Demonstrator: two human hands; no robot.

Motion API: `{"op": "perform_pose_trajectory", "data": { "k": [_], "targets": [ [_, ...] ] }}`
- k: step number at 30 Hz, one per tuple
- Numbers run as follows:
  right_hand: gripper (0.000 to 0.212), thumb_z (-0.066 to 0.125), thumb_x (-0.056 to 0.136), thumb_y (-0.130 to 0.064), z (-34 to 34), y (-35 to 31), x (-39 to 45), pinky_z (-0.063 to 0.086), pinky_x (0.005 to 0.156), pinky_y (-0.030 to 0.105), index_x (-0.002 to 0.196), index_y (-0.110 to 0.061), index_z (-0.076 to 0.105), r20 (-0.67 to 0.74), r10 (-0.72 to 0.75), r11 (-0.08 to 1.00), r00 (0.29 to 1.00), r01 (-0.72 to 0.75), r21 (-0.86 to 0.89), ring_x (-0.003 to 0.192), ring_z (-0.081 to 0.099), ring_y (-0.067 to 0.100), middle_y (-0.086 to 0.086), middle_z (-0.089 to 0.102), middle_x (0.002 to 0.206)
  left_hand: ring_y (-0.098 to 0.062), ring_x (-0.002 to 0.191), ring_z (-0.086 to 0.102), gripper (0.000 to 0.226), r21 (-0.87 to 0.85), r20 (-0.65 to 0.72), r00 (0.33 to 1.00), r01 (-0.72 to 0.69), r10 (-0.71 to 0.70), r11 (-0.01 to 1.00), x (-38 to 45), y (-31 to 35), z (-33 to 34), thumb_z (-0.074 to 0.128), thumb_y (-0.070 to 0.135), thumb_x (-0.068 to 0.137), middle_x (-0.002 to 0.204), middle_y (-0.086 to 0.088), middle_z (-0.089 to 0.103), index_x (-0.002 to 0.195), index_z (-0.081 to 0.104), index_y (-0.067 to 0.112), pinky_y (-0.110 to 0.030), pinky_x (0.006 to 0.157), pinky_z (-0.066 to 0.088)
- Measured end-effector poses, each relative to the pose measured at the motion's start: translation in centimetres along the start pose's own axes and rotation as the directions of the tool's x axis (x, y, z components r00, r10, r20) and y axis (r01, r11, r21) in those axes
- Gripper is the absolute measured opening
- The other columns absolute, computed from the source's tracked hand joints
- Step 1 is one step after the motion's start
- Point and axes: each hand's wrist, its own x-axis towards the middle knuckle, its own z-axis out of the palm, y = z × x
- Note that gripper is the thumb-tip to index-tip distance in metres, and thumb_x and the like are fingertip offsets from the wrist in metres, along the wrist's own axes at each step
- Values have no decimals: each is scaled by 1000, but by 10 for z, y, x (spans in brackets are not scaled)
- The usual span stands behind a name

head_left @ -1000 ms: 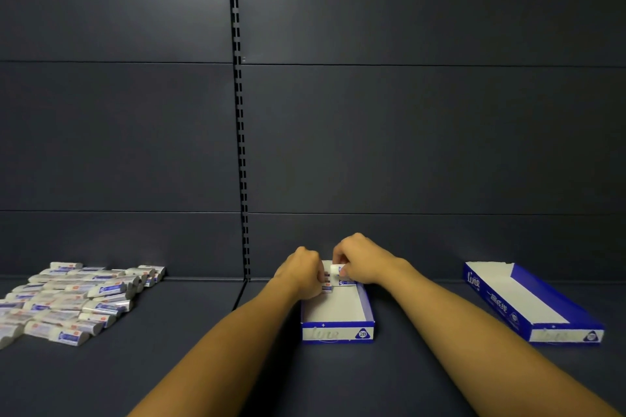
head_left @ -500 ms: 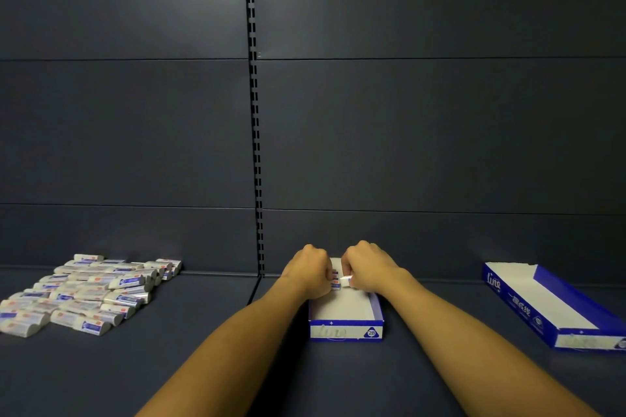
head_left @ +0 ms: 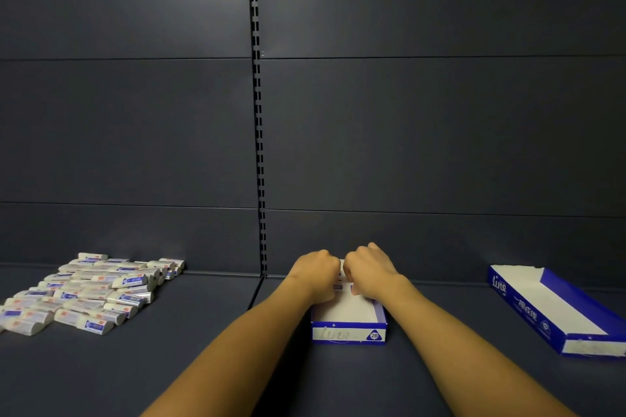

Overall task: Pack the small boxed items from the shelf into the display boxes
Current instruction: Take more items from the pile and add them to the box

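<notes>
The dark shelf (head_left: pixel 189 366) is bounded behind by the panelled back wall (head_left: pixel 423 145), split by a slotted upright (head_left: pixel 258 132); open shelf surface is seen between the things and along the near edge. A heap of small boxed items (head_left: pixel 84 294) is spread at the far left, well apart from the hands. An open display box (head_left: pixel 555 308) is laid at an angle at the right edge. A second display box (head_left: pixel 349 332) is set in the middle, its far end covered by both hands. The left hand (head_left: pixel 316 276) and right hand (head_left: pixel 369 272) are held knuckles-up, nearly touching, fingers curled down into the box; small items (head_left: pixel 338 286) are glimpsed between them, but which hand holds them cannot be told. Compared with a second ago, the hands are drawn closer together and the white item once visible between them is mostly hidden.
</notes>
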Motion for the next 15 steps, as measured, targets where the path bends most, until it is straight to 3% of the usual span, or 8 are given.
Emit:
{"op": "perform_pose_trajectory", "data": {
  "k": [3, 6, 11, 15],
  "targets": [
    [17, 66, 94, -23, -5, -5, 0, 34, 101, 36, 110, -17, 66, 23, -65, 994, 998, 67, -85, 110, 57, 26, 6, 67, 113, -29, 96, 63, 23, 40, 24, 999, -24, 23, 999, -3, 2, -7, 64, 13, 91, 111, -13, 66, 114, 66, 8, -36, 75, 47],
    [13, 62, 95, -19, -12, -2, -2, 33, 101, 38, 107, -15, 66, 52, -80, 994, 995, 83, -65, 107, 59, 26, 7, 68, 110, -31, 102, 61, 24, 20, 45, 999, -29, 29, 999, -7, -4, -17, 65, 15, 91, 117, -14, 62, 113, 68, 5, -39, 82, 51],
    [39, 61, 90, -10, -30, 17, -6, 53, 91, 37, 126, -21, 69, 63, -3, 959, 998, -15, 282, 114, 59, 28, 5, 62, 126, -28, 104, 62, 28, -100, -41, 999, 21, -25, 995, -17, -24, -40, 60, 14, 93, 123, -9, 61, 119, 70, 12, -36, 85, 54],
    [37, 59, 88, -6, -53, 23, -3, 55, 94, 40, 120, -21, 71, 16, 14, 923, 1000, -20, 384, 111, 62, 27, 5, 64, 124, -31, 109, 63, 33, -62, -65, 991, 114, -118, 992, -31, -46, -60, 58, 12, 91, 126, -9, 63, 122, 70, 14, -40, 92, 56]
  ]
}}
